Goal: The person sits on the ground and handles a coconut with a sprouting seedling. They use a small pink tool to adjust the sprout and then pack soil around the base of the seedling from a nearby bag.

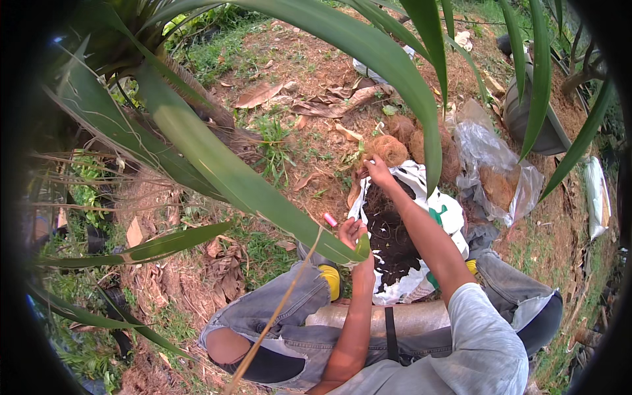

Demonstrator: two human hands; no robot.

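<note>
My right hand (376, 170) reaches over the far edge of an opened white plastic sack (447, 202), its fingers at the near left side of a ball of brown coconut fiber (387, 149). My left hand (353, 234) is at the sack's left rim, fingers curled and partly covered by a long green leaf; whether it holds anything I cannot tell. Dark soil (392, 242) with fibrous bits fills the sack. More fiber balls (401, 128) lie behind and right of the first one. A small pink and white tube-like object (330, 219) lies on the ground left of the sack.
Long green leaves (237, 192) cross the view close up from a plant at the upper left. A clear plastic bag (486, 163) with brown fiber lies right of the balls. A dark gray tub (531, 108) stands farther right. Dry leaves (335, 101) litter the ground.
</note>
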